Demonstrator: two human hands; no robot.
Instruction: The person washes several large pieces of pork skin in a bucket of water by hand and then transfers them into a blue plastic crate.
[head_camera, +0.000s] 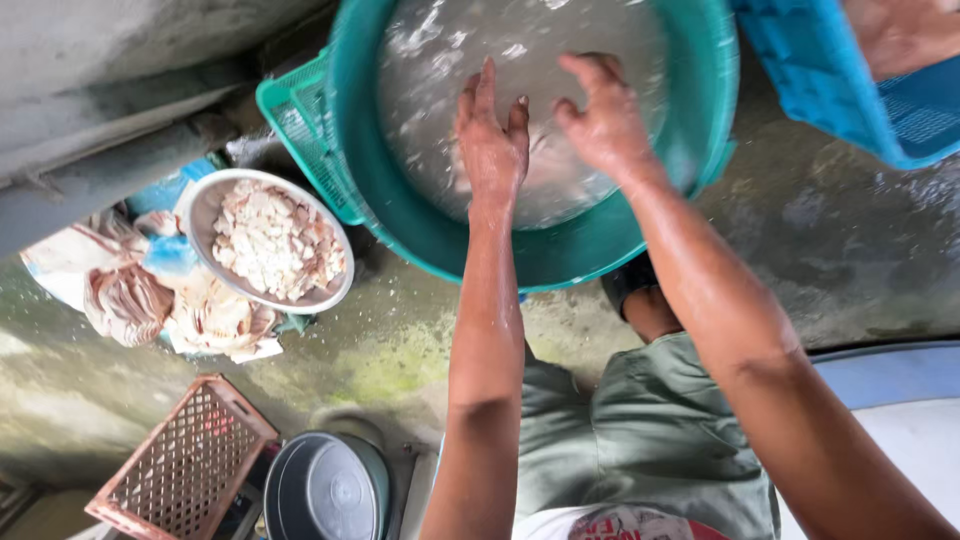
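Head view: your left hand (492, 135) and right hand (603, 120) hover spread, empty, over the green basin (420, 225) of cloudy water.

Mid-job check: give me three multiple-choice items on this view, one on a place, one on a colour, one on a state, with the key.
1. Where does the metal bowl of pale cut pieces sit?
A. inside the basin
B. on the floor, left of the basin
C. in the blue crate

2. What colour is the big round basin?
A. teal green
B. red
C. white

3. How are the left hand and right hand held?
A. clenched around a knife
B. resting on the knees
C. fingers spread, down in the basin over cloudy water

Key: 1 B, the bowl stands on the wet concrete beside the basin, next to crumpled bags. 2 A, its rim and wall are teal green. 3 C, both hands show spread fingers and grip nothing that can be seen.
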